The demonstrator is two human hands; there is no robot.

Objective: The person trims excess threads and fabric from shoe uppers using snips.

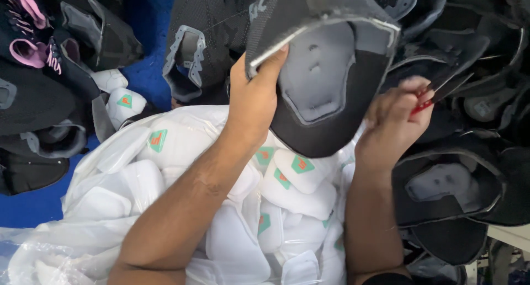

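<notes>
My left hand (253, 100) grips the edge of a black shoe upper (326, 70) with a grey inner lining, holding it up in the middle of the view. My right hand (393, 122) is closed on a small red-handled thread snipper (441, 92), its dark blades pointing up and right, just beside the upper's right edge. Below both forearms lies a clear plastic bag (83, 230) full of white padded shoe tongues (292, 180) with green and orange labels.
Piles of black shoe uppers (452, 185) surround the hands at the right, top and left. One upper with pink trim (30, 36) lies at the top left. A blue surface (33, 208) shows under the piles at left.
</notes>
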